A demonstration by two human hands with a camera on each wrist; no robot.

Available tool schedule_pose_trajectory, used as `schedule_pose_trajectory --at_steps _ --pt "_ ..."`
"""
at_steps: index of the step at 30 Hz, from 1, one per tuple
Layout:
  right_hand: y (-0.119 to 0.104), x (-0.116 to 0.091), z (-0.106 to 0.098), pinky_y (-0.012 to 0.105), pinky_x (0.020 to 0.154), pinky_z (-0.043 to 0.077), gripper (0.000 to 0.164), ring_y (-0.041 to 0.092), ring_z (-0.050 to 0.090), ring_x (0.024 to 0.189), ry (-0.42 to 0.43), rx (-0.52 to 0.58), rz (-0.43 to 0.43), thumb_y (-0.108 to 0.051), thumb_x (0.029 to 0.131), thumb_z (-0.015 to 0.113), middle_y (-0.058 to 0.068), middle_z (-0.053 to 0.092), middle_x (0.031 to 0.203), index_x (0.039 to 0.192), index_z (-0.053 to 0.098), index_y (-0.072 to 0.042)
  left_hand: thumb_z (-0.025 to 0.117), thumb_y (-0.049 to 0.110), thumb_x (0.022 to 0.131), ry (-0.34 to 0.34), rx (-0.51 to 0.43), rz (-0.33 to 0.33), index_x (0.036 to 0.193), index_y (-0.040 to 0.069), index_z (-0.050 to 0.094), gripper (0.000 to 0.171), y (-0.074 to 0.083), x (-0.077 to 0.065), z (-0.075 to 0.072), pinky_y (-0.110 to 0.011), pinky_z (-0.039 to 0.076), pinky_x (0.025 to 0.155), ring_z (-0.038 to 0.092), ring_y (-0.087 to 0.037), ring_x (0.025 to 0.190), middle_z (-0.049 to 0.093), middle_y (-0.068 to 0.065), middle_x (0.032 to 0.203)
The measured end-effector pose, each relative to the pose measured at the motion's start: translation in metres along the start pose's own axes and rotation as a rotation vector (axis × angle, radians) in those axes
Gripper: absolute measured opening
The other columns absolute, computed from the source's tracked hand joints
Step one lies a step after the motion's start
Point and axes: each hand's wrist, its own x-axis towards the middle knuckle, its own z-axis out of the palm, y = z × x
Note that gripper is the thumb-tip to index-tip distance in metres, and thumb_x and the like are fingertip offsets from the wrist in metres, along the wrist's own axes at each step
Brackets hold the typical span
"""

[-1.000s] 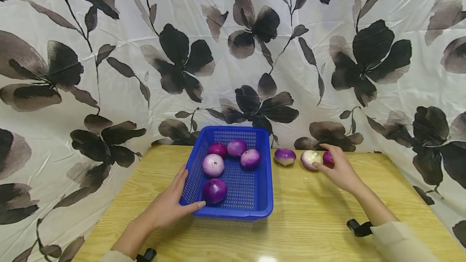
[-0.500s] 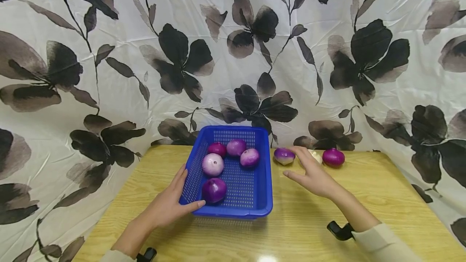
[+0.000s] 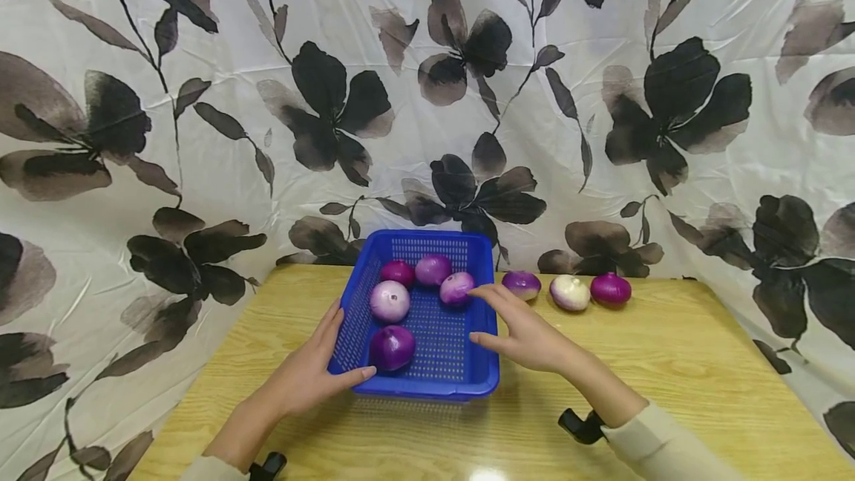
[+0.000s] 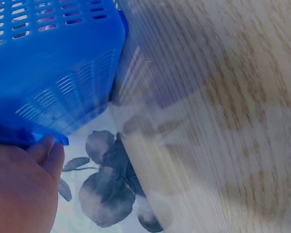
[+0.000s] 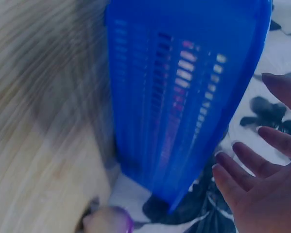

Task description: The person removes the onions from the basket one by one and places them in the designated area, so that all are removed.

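In the head view, a blue plastic basket (image 3: 447, 390) with slotted walls holds several purple onions, among them a pale one (image 3: 390, 301) and a dark one (image 3: 392, 348). My left hand (image 3: 303, 377) holds the basket's left side, thumb over the front left corner; in the left wrist view its fingertips (image 4: 47, 148) meet the rim. My right hand (image 3: 528, 325) reaches across the right rim with nothing in it, fingers spread and thumb apart. Its fingertips overlap the rightmost onion (image 3: 457, 289) inside. The right wrist view shows these fingers (image 5: 247, 160) beside the basket wall.
Three onions stand in a row right of the basket: a purple one (image 3: 521, 285), a whitish one (image 3: 570, 293) and a deep magenta one (image 3: 611, 289). They sit near the back edge of the wooden table (image 3: 668, 362). A floral cloth (image 3: 401, 132) hangs behind.
My right hand has moved left, from the whitish and magenta onions past the purple one to the basket's right rim. The left hand and the basket have stayed put.
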Motion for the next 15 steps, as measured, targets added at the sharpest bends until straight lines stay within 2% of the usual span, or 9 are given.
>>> schedule_pose_trajectory --at_steps 6,11,15 --pt "-0.008 0.013 0.014 0.052 0.113 0.042 0.060 0.028 0.051 0.134 -0.058 -0.010 -0.038 -0.026 0.094 0.075 0.010 0.051 0.144 0.147 0.051 -0.011 0.068 0.072 0.084 0.006 -0.004 -0.002 0.165 0.007 0.007 0.121 0.000 0.000 0.000 -0.068 0.035 0.111 0.029 -0.046 0.149 0.001 -0.011 0.172" --pt "-0.017 0.026 0.027 0.053 0.112 0.041 0.065 0.032 0.050 0.136 -0.110 -0.041 -0.023 -0.031 0.094 0.074 0.013 0.048 0.149 0.149 0.048 -0.008 0.068 0.071 0.084 0.009 -0.014 0.005 0.165 0.006 0.007 0.120 0.002 0.000 -0.001 -0.069 0.034 0.111 0.027 -0.047 0.150 0.001 -0.012 0.172" --pt "-0.024 0.035 0.038 0.052 0.114 0.040 0.073 0.031 0.046 0.142 -0.176 -0.061 0.005 -0.036 0.094 0.074 0.013 0.044 0.152 0.154 0.042 -0.010 0.067 0.071 0.085 0.002 -0.003 0.001 0.165 0.006 0.006 0.120 0.002 0.000 -0.002 -0.069 0.035 0.110 0.028 -0.048 0.149 0.002 -0.014 0.172"
